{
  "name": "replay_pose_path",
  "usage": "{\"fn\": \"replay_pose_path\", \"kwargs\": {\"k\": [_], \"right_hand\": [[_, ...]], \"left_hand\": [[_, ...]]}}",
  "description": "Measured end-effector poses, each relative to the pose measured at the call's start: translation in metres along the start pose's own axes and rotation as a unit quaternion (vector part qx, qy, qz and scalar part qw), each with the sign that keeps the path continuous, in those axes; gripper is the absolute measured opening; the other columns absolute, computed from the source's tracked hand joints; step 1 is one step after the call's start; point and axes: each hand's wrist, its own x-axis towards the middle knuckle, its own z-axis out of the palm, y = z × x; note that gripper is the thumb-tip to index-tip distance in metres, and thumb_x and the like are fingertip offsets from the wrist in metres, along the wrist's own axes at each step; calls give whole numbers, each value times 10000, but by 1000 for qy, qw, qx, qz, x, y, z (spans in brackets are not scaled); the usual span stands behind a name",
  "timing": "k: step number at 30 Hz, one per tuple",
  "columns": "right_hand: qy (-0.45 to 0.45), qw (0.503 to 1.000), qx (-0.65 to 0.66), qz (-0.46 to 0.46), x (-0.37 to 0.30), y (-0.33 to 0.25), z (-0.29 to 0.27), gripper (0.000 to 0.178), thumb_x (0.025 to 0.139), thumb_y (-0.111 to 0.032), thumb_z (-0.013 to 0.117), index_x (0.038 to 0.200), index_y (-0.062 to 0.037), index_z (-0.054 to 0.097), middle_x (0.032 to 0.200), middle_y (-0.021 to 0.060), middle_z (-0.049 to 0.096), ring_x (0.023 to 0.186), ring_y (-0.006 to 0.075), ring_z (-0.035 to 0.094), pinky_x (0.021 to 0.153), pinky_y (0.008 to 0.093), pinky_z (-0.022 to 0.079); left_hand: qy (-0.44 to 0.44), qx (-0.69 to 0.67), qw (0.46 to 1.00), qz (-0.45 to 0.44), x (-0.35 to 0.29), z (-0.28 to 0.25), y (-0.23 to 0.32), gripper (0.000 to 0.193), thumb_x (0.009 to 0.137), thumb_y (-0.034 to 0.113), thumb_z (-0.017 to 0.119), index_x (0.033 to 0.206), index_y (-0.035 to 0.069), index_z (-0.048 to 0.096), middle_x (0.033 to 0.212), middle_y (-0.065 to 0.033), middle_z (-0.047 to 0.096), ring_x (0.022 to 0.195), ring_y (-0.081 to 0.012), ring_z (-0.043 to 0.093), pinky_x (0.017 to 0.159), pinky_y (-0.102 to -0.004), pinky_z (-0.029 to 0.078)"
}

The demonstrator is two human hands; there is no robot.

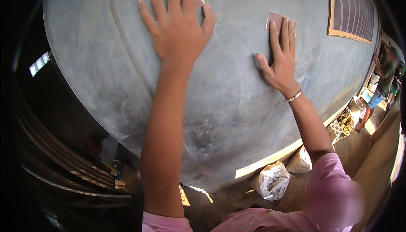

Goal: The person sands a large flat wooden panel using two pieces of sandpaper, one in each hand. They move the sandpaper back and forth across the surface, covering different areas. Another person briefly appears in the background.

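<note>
A large grey wall (pixel 237 96) fills the middle, and both my hands lie against it. At the top edge, my left hand (pixel 177 33) is stretched out with fingers spread over a reddish-brown piece of sandpaper (pixel 198 0), partly hidden under them. Lower and to the right, my right hand (pixel 281 58) presses its fingertips flat on a second sandpaper piece (pixel 275 17); its thumb stands apart on the wall. A thin dark crack line (pixel 237 35) runs between the two hands. Beads circle my right wrist.
A wood-framed window (pixel 353 10) with a striped covering is at upper right. White sacks (pixel 272 181) stand at the wall's foot. Yellow rope (pixel 347 123) and a pale bucket (pixel 356 104) lie farther right, near another person (pixel 385 73). Long strips (pixel 63 160) fill the dark lower left.
</note>
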Motion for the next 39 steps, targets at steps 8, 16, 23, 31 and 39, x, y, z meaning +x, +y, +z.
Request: {"fn": "replay_pose_path", "kwargs": {"k": [8,16,23,31,39], "right_hand": [[95,983,35,152,-19,15,8,818,1019,-533,636,1685,-124,396,1767,246,253,1642,461,190,1302,607,196],[78,989,14,128,-6,-10,10,765,1046,-481,617,1681,-115,398,1764,272,232,1636,482,183,1309,588,168],[22,1000,8,5,-11,-4,31,863,986,-533,661,1698,-141,371,1766,300,188,1637,513,142,1287,663,145],[45,992,-58,102,-21,2,43,934,995,-575,617,1711,-70,294,1759,334,149,1649,498,94,1302,623,86],[60,992,-49,104,-25,2,40,948,969,-581,625,1685,-33,334,1741,356,176,1634,521,120,1290,651,78]], "left_hand": [[72,-8,997,5,0,8,2,713,955,273,611,1606,22,463,1682,-178,449,1540,-453,417,1219,-644,336],[57,-7,998,12,-2,6,0,726,960,289,596,1617,17,449,1689,-178,441,1546,-449,409,1221,-640,334],[34,11,999,-1,-4,14,0,743,976,417,620,1644,142,446,1704,-91,432,1564,-400,385,1240,-644,288],[42,13,999,19,-12,30,-8,716,1038,501,568,1689,270,378,1732,-17,385,1574,-389,357,1244,-657,273],[-68,-32,983,166,-16,22,1,750,994,408,626,1696,360,364,1762,112,332,1625,-267,308,1312,-614,233]]}}
